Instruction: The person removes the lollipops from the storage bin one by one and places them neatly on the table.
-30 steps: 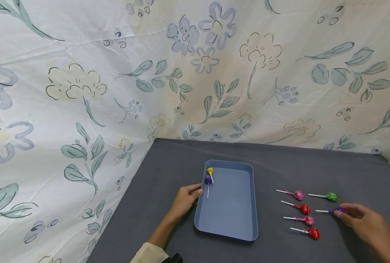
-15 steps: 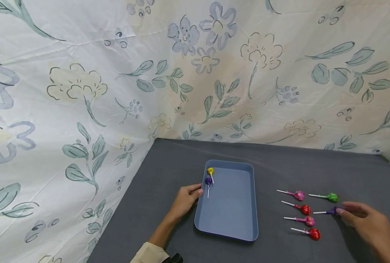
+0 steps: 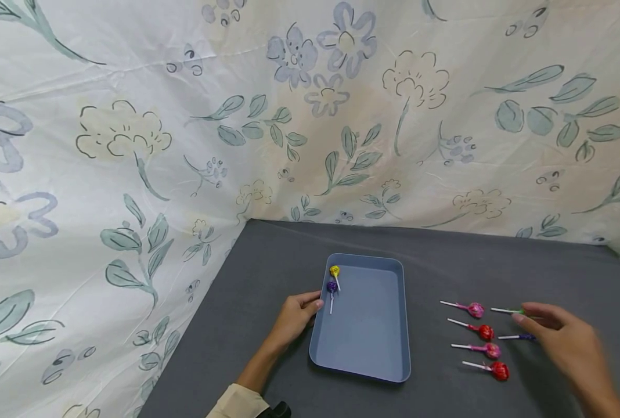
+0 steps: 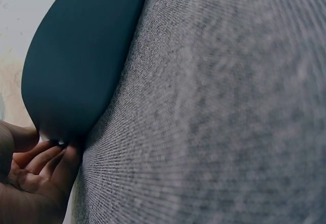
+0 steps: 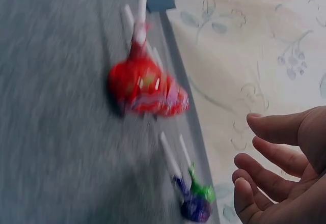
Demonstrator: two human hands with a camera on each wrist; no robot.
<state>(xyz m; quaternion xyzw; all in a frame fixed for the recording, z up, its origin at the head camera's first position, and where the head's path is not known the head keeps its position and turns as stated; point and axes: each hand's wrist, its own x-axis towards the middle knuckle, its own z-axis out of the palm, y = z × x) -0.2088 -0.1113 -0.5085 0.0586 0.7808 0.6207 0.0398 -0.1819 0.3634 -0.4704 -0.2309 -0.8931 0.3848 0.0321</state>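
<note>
My left hand (image 3: 291, 318) grips the left side of a blue-grey tray (image 3: 372, 325), thumb on the rim; the left wrist view shows the curled fingers (image 4: 46, 168) at the tray's edge. A yellow lollipop (image 3: 334, 271) and a purple lollipop (image 3: 332, 287) lie inside, by the upper left. Over at the right, my right hand (image 3: 566, 339) hovers above a green lollipop (image 3: 504, 310), covering its head from the head camera. Thumb and fingers stand apart with nothing between them in the right wrist view. Just below the green one lies another purple lollipop (image 3: 516, 337), partly behind the hand.
Left of the right hand, a column of lollipops lies on the dark grey cloth (image 3: 435, 261): a pink one (image 3: 475, 310), a red one (image 3: 485, 332), a second pink one (image 3: 493, 350) and a second red one (image 3: 500, 371). Floral fabric (image 3: 341, 145) hangs behind and at the left.
My right hand has let go of the purple lollipop, which shifted slightly left, and moved up and left over the green one. The left hand and tray stay put.
</note>
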